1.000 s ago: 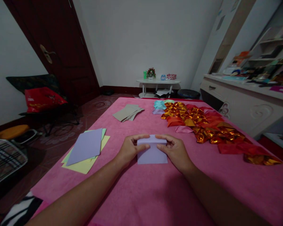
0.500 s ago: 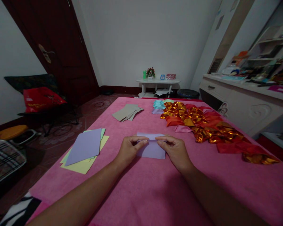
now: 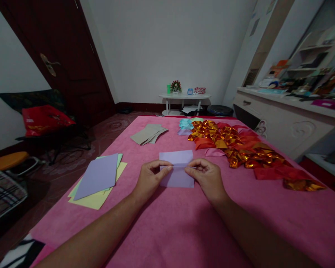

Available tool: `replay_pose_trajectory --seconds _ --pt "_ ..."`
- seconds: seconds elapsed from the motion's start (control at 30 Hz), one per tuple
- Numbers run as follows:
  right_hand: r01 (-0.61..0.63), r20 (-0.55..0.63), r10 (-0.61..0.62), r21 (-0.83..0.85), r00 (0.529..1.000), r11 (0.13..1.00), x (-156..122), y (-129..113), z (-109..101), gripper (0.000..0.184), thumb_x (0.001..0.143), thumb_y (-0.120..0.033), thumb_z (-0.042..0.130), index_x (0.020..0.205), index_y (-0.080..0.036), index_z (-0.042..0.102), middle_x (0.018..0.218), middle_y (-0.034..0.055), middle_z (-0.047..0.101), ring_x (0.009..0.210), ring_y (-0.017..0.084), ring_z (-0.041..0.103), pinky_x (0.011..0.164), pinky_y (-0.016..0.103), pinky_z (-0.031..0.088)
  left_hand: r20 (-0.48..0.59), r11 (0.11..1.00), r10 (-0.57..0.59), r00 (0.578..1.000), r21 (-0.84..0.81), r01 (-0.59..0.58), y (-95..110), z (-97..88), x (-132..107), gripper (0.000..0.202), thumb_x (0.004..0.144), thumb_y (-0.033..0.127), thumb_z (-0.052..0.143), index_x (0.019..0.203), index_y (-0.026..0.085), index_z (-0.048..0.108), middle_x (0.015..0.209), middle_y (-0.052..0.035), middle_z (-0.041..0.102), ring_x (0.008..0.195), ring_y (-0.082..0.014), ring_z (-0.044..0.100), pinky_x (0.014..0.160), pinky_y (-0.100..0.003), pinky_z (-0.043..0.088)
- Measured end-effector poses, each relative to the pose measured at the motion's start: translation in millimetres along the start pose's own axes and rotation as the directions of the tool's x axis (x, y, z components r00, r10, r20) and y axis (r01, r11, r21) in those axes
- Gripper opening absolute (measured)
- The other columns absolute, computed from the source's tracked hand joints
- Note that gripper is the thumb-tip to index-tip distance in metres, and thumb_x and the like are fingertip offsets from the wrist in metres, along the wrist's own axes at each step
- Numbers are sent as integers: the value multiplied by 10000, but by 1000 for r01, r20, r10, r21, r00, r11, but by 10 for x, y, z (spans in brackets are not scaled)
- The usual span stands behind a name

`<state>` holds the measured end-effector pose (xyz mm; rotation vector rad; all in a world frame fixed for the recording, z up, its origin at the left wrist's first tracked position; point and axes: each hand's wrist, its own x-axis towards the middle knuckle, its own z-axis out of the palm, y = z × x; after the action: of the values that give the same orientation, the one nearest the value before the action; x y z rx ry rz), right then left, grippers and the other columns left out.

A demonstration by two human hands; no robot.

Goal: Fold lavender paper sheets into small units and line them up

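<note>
Left of centre, a fanned stack of coloured sheets lies on the pink cloth, near the left forearm. At mid-frame the left hand, knuckles outward, pinches the left edge of a purple sheet between thumb and fingers. That sheet lies directly between both hands, its crease running crosswise from one grip to the other; neither hand is nearer. The right hand mirrors this, thumb and curled fingers pinching the right edge, forearm slanting toward the lower right. Farther right lie shiny gold pieces.
</note>
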<state>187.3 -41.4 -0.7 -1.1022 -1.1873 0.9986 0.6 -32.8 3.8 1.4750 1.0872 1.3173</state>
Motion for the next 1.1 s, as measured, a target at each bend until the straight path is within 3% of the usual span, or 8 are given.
replay_pose_trajectory --seconds 0.13,0.3,0.53,0.67,0.9,0.97,1.1 --pt "17 -30 -15 42 999 999 -5 -9 16 315 575 -277 808 825 -196 632 700 5 637 644 151 583 577 255 462 4 1000 -20 1000 -18 20 -32 7 11 161 684 267 734 812 170 739 781 -41 718 655 -134 595 586 -209 444" --pt "4 15 -4 44 1000 999 -9 -13 16 362 609 -266 783 943 -202 660 737 10 674 653 149 607 572 247 476 5 997 -36 999 -66 36 -77 20 17 212 673 263 743 863 172 728 816 -37 715 665 -123 595 583 -200 453" --pt "14 -21 -14 6 1000 1000 -6 8 6 340 568 -314 805 846 -185 657 653 -9 642 586 135 581 518 233 446 23 996 -31 999 -84 33 -86 17 24 153 646 242 757 757 145 715 717 -23 693 608 -105 572 554 -190 441" --pt "52 -6 -52 -20 999 998 -5 6 -5 229 604 -291 789 741 -179 643 627 -16 594 565 114 545 512 219 424 17 992 -71 997 -99 72 -84 13 33 145 634 247 764 690 127 705 654 -20 674 572 -100 553 534 -192 423" --pt "298 53 -294 -112 954 948 4 -59 -32 64 699 -254 720 680 -194 708 1063 76 598 956 202 587 743 277 485 33 976 -145 989 -160 148 -89 3 35 190 620 278 779 686 114 710 653 -34 679 566 -99 550 537 -197 417" --pt "292 68 -285 -126 956 948 12 -52 -42 64 707 -258 713 687 -197 714 1006 73 632 901 194 604 726 279 487 36 977 -143 989 -152 147 -85 3 34 196 611 283 783 683 115 713 639 -31 675 552 -95 542 523 -192 406" --pt "226 75 -217 -156 973 961 18 -33 -41 74 698 -268 709 706 -195 718 707 32 664 650 155 588 590 260 466 34 988 -97 995 -115 101 -69 9 33 186 593 280 786 654 120 714 626 -33 670 548 -103 544 518 -199 411"
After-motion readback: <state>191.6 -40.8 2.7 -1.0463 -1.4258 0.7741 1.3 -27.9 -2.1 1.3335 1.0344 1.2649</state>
